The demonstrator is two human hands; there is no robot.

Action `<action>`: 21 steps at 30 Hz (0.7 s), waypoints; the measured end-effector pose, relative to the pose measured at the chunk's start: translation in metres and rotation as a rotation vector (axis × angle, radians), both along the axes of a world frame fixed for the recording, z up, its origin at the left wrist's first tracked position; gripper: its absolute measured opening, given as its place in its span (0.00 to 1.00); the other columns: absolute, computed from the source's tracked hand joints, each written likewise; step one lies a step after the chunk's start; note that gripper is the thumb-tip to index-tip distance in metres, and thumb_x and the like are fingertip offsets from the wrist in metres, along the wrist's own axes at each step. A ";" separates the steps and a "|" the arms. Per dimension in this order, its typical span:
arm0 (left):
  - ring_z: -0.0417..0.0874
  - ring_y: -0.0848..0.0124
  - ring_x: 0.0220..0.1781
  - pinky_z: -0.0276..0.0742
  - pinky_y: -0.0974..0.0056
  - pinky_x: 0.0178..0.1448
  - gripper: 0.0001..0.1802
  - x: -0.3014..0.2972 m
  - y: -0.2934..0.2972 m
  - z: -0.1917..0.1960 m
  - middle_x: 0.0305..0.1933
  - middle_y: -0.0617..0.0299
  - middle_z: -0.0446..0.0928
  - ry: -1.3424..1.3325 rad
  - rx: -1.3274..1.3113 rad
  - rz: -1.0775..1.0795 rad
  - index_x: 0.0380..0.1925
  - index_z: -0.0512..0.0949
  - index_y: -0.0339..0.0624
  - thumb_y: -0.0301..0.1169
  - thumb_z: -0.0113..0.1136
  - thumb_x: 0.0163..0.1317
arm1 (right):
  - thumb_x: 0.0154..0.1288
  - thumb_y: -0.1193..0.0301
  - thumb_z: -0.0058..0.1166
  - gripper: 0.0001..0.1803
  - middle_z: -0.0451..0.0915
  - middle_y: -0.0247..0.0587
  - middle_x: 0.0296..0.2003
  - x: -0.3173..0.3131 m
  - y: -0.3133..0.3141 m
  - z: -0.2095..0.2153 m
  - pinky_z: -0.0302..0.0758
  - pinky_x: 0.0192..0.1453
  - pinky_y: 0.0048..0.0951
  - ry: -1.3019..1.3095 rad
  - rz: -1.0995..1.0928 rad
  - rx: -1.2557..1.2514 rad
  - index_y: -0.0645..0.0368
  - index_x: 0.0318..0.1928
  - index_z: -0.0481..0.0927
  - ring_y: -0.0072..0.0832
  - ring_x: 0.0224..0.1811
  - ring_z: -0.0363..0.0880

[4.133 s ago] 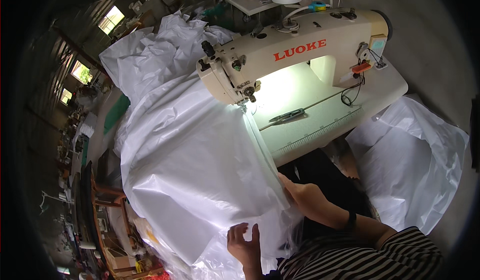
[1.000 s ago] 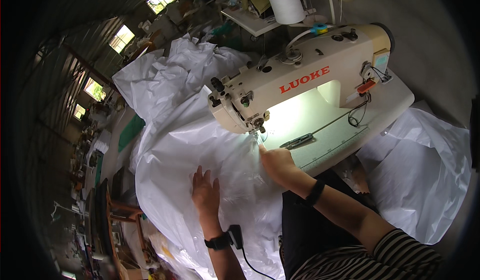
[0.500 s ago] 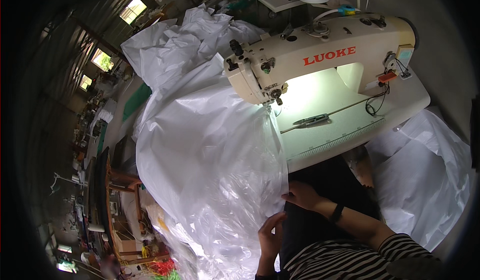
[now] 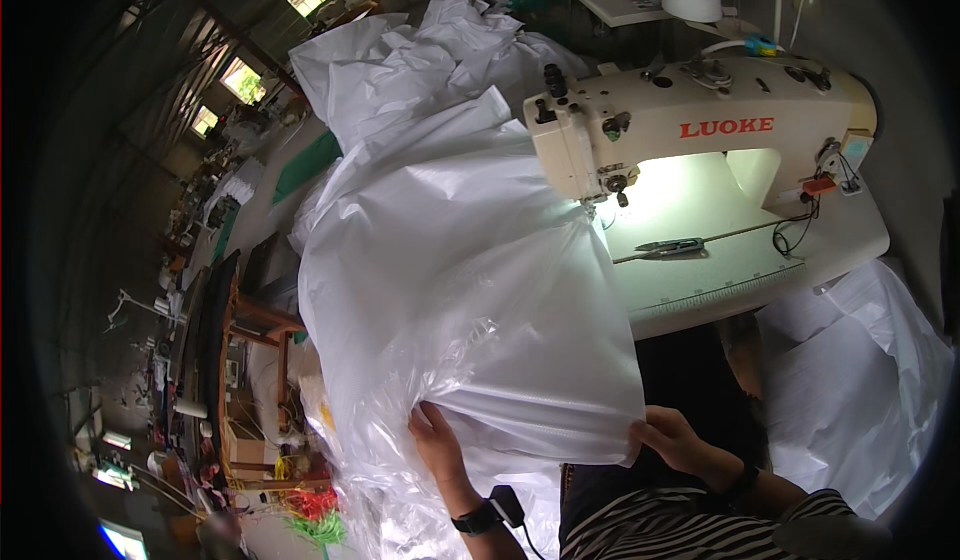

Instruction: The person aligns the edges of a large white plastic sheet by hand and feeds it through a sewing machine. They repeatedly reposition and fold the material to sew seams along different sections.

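Note:
A broad sheet of white woven plastic [image 4: 470,240] spreads over the sewing table and hangs down toward my lap. Its right edge runs up under the presser foot of a cream sewing machine [image 4: 700,120]. At the sheet's near right corner my right hand [image 4: 675,442] pinches the edge between thumb and fingers. My left hand [image 4: 438,447] grips the same sheet further left, where folds gather at the fingertips. Between the two hands the sheet is drawn fairly taut. Clear, shiny film lies bunched below and beside my left hand.
Thread snips [image 4: 670,248] lie on the lit machine bed by a thin rod. A crumpled white heap [image 4: 440,60] sits behind the sheet. More white sheeting [image 4: 850,390] hangs at the right. A wooden frame [image 4: 260,325] and coloured strands [image 4: 315,515] are on the left.
My left hand has moved left and taken hold of the sheet. My right hand keeps the edge, and the near part now stretches between both. The view has shifted, moving the machine rightward.

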State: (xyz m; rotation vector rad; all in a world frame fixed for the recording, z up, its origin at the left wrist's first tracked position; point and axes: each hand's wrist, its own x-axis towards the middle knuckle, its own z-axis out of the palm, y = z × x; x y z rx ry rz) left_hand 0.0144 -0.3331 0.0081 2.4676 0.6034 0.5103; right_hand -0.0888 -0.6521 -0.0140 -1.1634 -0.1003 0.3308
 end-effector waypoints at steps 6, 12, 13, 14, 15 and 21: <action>0.78 0.39 0.54 0.73 0.48 0.56 0.24 -0.026 0.055 0.038 0.48 0.33 0.79 0.129 0.160 0.061 0.52 0.75 0.29 0.42 0.50 0.73 | 0.78 0.68 0.47 0.15 0.81 0.35 0.41 0.032 0.023 0.036 0.76 0.51 0.26 0.003 -0.027 0.351 0.67 0.53 0.77 0.17 0.44 0.77; 0.85 0.55 0.41 0.81 0.62 0.43 0.09 -0.092 -0.123 0.005 0.44 0.52 0.82 -0.141 -0.327 -1.138 0.37 0.79 0.41 0.20 0.56 0.56 | 0.76 0.65 0.51 0.15 0.80 0.33 0.45 0.122 0.066 0.097 0.74 0.57 0.29 -0.067 0.259 0.097 0.61 0.55 0.77 0.19 0.50 0.77; 0.82 0.50 0.47 0.79 0.56 0.49 0.14 -0.088 -0.146 -0.017 0.49 0.49 0.80 -0.152 -0.191 -1.202 0.42 0.78 0.41 0.21 0.58 0.54 | 0.76 0.65 0.51 0.15 0.80 0.33 0.46 0.128 0.069 0.107 0.74 0.59 0.30 -0.048 0.296 0.191 0.61 0.55 0.77 0.19 0.50 0.77; 0.79 0.45 0.49 0.76 0.51 0.51 0.18 -0.070 -0.148 -0.041 0.50 0.45 0.78 -0.026 -0.153 -1.120 0.47 0.77 0.38 0.22 0.59 0.55 | 0.76 0.65 0.51 0.15 0.80 0.34 0.47 0.129 0.067 0.116 0.74 0.61 0.32 -0.009 0.283 0.337 0.61 0.56 0.76 0.20 0.52 0.76; 0.78 0.43 0.47 0.76 0.48 0.49 0.15 -0.057 -0.137 -0.064 0.47 0.43 0.78 -0.188 0.002 -0.799 0.47 0.76 0.35 0.25 0.60 0.59 | 0.76 0.66 0.51 0.16 0.80 0.34 0.48 0.128 0.062 0.122 0.73 0.62 0.34 -0.025 0.262 0.547 0.62 0.56 0.76 0.21 0.54 0.76; 0.80 0.54 0.53 0.75 0.55 0.58 0.26 0.040 0.071 -0.143 0.48 0.49 0.81 0.047 -0.094 -0.068 0.56 0.75 0.36 0.41 0.66 0.62 | 0.75 0.69 0.52 0.13 0.80 0.34 0.49 0.098 0.034 0.092 0.72 0.60 0.28 -0.137 0.253 0.054 0.61 0.54 0.78 0.21 0.53 0.76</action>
